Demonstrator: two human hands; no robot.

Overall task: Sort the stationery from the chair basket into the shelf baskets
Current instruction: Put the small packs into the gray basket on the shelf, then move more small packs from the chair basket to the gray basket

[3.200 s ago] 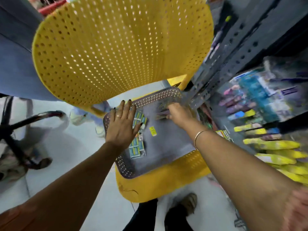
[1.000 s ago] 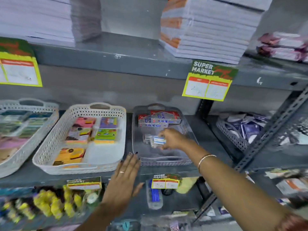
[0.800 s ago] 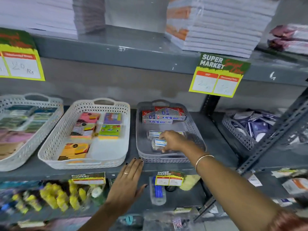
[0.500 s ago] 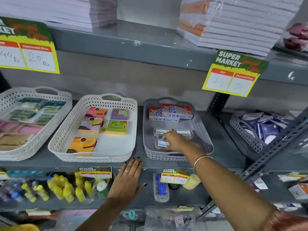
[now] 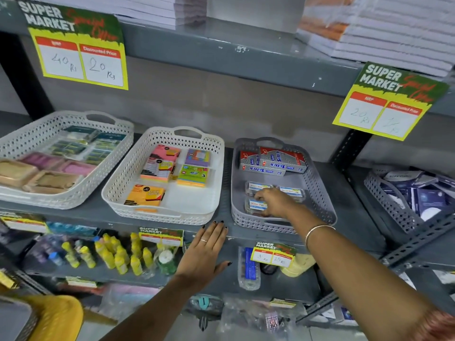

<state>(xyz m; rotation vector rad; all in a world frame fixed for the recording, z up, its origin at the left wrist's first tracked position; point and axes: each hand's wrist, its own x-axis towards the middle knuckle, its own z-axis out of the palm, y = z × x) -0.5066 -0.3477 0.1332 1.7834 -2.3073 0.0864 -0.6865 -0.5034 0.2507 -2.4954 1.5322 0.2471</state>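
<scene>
A grey shelf basket (image 5: 320,193) holds red-and-silver boxes (image 5: 273,161) at the back and small clear boxes with blue-and-white labels at the front. My right hand (image 5: 273,201) reaches into it, fingers on one small clear box (image 5: 256,205) lying on the basket floor beside two others (image 5: 291,191). My left hand (image 5: 204,252) rests flat, fingers apart, against the shelf's front edge below the white basket of sticky notes (image 5: 211,148). A corner of the yellow chair (image 5: 59,316) and its basket (image 5: 14,321) shows at the bottom left.
A white basket (image 5: 115,129) of pink and tan packs stands at far left, a grey basket (image 5: 384,198) of dark packets at far right. Yellow glue bottles (image 5: 118,257) fill the lower shelf. Paper stacks (image 5: 394,33) lie above. Price tags (image 5: 78,50) hang from shelf edges.
My view turned from the chair basket up to the shelf. My right hand carried a small clear box into the grey basket and lowered it to the floor. The left hand stayed at the shelf edge.
</scene>
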